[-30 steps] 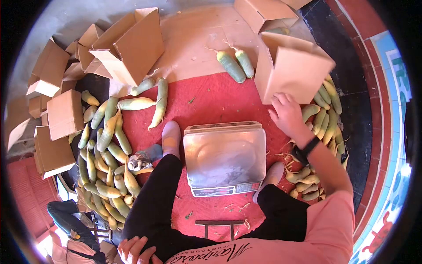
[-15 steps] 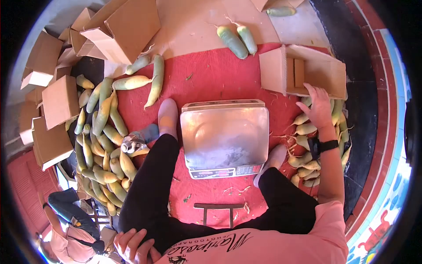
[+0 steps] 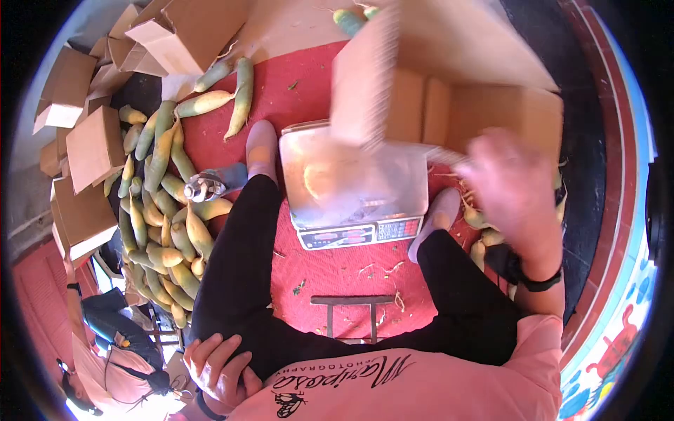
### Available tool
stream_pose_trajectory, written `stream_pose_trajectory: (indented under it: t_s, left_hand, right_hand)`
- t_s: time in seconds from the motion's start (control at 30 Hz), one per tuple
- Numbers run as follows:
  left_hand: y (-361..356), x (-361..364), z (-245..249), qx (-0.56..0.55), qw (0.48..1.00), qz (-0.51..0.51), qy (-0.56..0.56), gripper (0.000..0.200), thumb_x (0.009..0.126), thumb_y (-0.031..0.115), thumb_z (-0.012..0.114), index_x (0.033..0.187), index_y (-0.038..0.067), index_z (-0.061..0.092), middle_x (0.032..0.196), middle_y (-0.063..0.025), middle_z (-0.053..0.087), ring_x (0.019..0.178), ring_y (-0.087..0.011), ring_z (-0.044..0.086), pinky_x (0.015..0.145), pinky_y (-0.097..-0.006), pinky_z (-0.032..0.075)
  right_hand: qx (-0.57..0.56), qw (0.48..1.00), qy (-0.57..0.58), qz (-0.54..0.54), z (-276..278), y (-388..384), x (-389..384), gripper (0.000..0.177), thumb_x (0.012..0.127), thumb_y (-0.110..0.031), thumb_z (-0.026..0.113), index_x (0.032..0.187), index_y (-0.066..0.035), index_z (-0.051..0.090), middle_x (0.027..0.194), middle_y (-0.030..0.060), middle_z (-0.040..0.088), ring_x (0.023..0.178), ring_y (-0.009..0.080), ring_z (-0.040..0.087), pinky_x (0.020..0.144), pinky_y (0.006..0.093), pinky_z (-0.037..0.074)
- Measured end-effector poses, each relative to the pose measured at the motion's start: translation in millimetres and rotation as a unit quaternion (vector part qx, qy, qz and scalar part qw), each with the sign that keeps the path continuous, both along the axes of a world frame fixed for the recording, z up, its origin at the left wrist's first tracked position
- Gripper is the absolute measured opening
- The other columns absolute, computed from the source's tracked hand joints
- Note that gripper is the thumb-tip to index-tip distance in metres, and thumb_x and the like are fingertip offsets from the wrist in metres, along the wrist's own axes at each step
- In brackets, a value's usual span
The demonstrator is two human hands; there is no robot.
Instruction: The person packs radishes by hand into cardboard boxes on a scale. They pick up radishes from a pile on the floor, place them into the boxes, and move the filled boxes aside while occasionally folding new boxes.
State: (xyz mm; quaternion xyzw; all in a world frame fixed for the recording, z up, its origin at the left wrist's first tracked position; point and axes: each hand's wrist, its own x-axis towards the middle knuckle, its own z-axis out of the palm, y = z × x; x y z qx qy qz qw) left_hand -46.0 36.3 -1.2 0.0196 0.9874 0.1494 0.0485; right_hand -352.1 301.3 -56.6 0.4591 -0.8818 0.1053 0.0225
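Observation:
My right hand, blurred by motion, grips the near edge of an open cardboard box. The box is tilted toward me, its inside showing, and its left flap overlaps the far right part of the digital scale. My left hand lies on my left thigh by the hip, fingers stretched out and holding nothing. The scale stands on the red mat between my feet, with its keypad side facing me. Partly hidden under my right forearm are pale-ended radishes.
A large heap of green radishes lies to the left, with a clear bottle against it. Several cardboard boxes stand at the far left. Another person is at lower left. A small stool sits between my legs.
My right hand has taken hold of the box and lifted it up and leftward, from the right-hand radishes toward the scale. My left hand stays on my thigh. The view has shifted slightly.

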Motion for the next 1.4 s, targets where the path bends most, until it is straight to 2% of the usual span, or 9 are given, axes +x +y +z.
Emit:
stream_pose_trajectory:
  t_s: [0.1,0.23,0.37,0.47,0.83,1.03,1.23,1.3,1.4]
  left_hand:
    - [5.5,14.4,-11.6,-0.025,0.999,0.012,0.042,0.017,0.071,0.014,0.053,0.086,0.009,0.06,0.103,-0.0098,0.062,0.098,-0.0291,0.055,0.09,-0.0451,0.037]
    - [13.5,15.4,-17.5,-0.015,0.996,0.007,0.093,0.016,0.072,0.012,0.051,0.085,0.007,0.058,0.101,-0.0104,0.062,0.097,-0.0295,0.054,0.087,-0.0454,0.038]
    - [20.1,14.7,-18.1,-0.02,0.994,0.018,0.103,0.013,0.074,0.011,0.051,0.084,0.006,0.058,0.101,-0.0102,0.062,0.097,-0.0312,0.054,0.086,-0.0452,0.038]
    - [23.1,17.0,-17.8,-0.033,0.994,0.027,0.097,0.013,0.076,0.012,0.05,0.083,0.005,0.059,0.101,-0.0108,0.061,0.097,-0.033,0.053,0.087,-0.046,0.038]
    - [36.7,6.1,-15.3,-0.063,0.995,0.028,0.067,0.014,0.083,0.011,0.046,0.085,0.002,0.056,0.104,-0.014,0.06,0.102,-0.0359,0.051,0.092,-0.0478,0.036]
    - [43.4,-1.0,-14.5,-0.087,0.995,0.022,0.053,0.015,0.083,0.012,0.045,0.087,0.002,0.056,0.104,-0.0148,0.06,0.103,-0.0358,0.05,0.092,-0.0482,0.036]
    - [47.4,-5.4,-14.2,-0.099,0.994,0.016,0.048,0.015,0.081,0.011,0.046,0.087,0.002,0.056,0.104,-0.0156,0.06,0.103,-0.036,0.05,0.092,-0.048,0.036]
    - [47.7,-4.8,-14.5,-0.097,0.994,0.022,0.046,0.015,0.08,0.011,0.046,0.087,0.002,0.056,0.104,-0.0157,0.059,0.102,-0.0362,0.05,0.092,-0.0482,0.036]
    - [50.1,-6.4,-13.7,-0.1,0.994,0.021,0.04,0.016,0.081,0.012,0.046,0.088,0.002,0.056,0.105,-0.0156,0.059,0.103,-0.0363,0.05,0.092,-0.0485,0.036]
  right_hand:
    - [-0.056,0.986,-0.107,0.114,-18.6,-14.2,43.8,0.016,0.072,-0.017,0.058,0.083,-0.006,0.052,0.075,0.008,0.053,0.07,0.0252,0.057,0.059,0.0359,0.046]
    - [-0.054,0.978,-0.074,0.188,-46.6,-31.8,77.3,0.014,0.076,-0.015,0.052,0.083,-0.004,0.051,0.069,0.0059,0.051,0.067,0.0191,0.056,0.056,0.0298,0.046]
    - [-0.137,0.976,-0.041,0.166,-57.8,-38.4,85.9,0.012,0.077,-0.016,0.052,0.078,-0.004,0.052,0.067,0.0096,0.057,0.064,0.0224,0.06,0.055,0.035,0.048]
    - [-0.096,0.968,-0.13,0.19,-54.4,-22.7,82.8,0.01,0.076,-0.011,0.051,0.083,-0.003,0.051,0.069,0.008,0.053,0.067,0.0236,0.055,0.059,0.0361,0.043]
    - [0.016,0.978,-0.179,0.102,-56.4,53.9,57.9,0.007,0.074,-0.012,0.054,0.076,-0.005,0.057,0.072,0.0075,0.055,0.072,0.0245,0.058,0.062,0.0365,0.047]
    - [-0.094,0.979,-0.143,0.112,-62.9,64.1,54.7,0.01,0.073,-0.014,0.055,0.072,-0.005,0.057,0.064,0.0107,0.059,0.063,0.0273,0.062,0.057,0.0377,0.05]
    - [-0.16,0.966,-0.163,0.118,-45.8,80.7,50.7,0.014,0.077,-0.019,0.055,0.07,-0.007,0.053,0.072,0.0096,0.059,0.073,0.0232,0.061,0.062,0.0363,0.048]
    - [-0.289,0.95,-0.111,0.025,-37.9,105.7,36.2,0.012,0.079,-0.018,0.058,0.079,-0.006,0.057,0.081,0.0091,0.059,0.078,0.0239,0.059,0.066,0.0354,0.048]
    - [-0.341,0.892,-0.092,-0.281,-78.2,168.5,16.3,0.019,0.081,-0.012,0.062,0.098,-0.003,0.06,0.091,0.0104,0.062,0.082,0.0284,0.06,0.072,0.0368,0.048]
